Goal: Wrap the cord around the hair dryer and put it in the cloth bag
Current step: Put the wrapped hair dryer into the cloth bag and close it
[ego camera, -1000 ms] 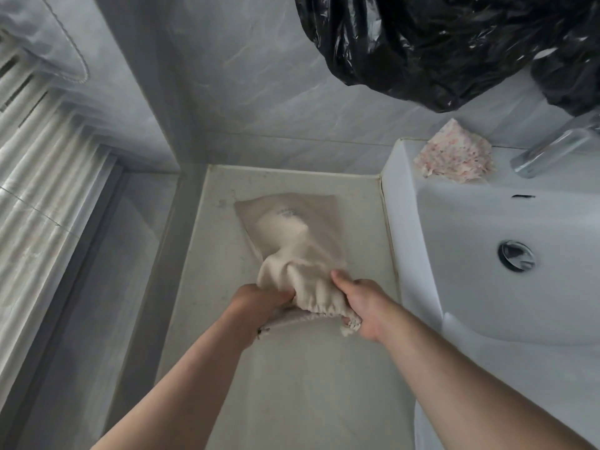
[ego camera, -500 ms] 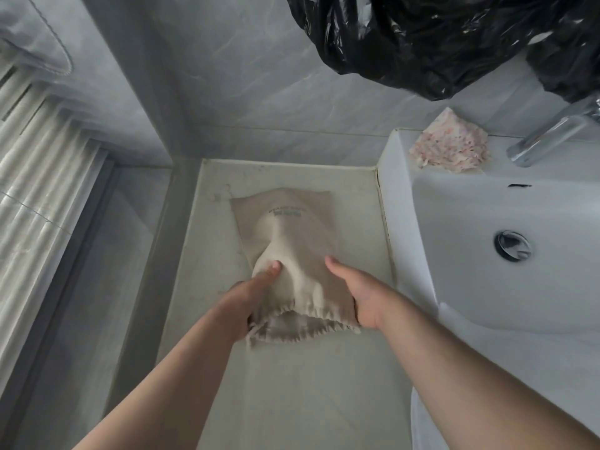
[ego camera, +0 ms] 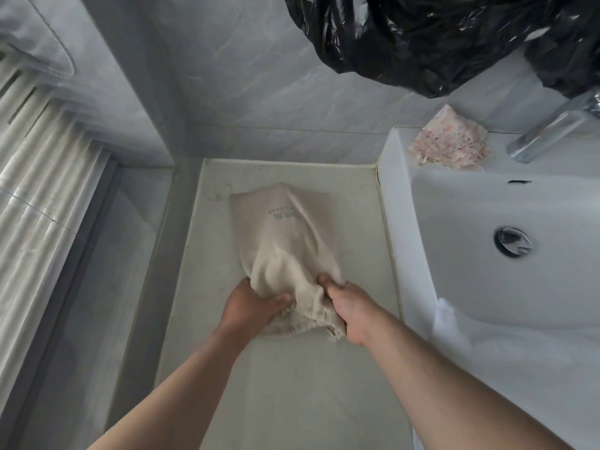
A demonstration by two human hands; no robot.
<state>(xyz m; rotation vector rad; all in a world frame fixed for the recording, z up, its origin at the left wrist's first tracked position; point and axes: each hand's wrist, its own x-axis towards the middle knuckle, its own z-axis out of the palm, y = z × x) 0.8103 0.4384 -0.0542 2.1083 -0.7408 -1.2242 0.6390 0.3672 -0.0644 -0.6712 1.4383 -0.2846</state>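
Note:
A beige cloth bag [ego camera: 285,235] with small printed lettering lies on the pale countertop [ego camera: 292,384], its gathered mouth toward me. It bulges as if something is inside; the hair dryer and its cord are hidden from view. My left hand [ego camera: 251,305] grips the left side of the bag's neck. My right hand [ego camera: 349,308] grips the right side of the neck, thumb pressed into the cloth. Both hands bunch the fabric just above the frilled opening.
A white sink [ego camera: 487,228] with a chrome drain [ego camera: 514,241] borders the counter on the right. A chrome tap [ego camera: 552,131] and a pink-speckled cloth [ego camera: 449,142] sit on its rim. A black plastic bag [ego camera: 438,37] hangs above. Grey tiled walls close in behind and left.
Half a second ago both hands were open, resting flat on the bag's sides. Now they have closed on its neck again, bunching the cloth.

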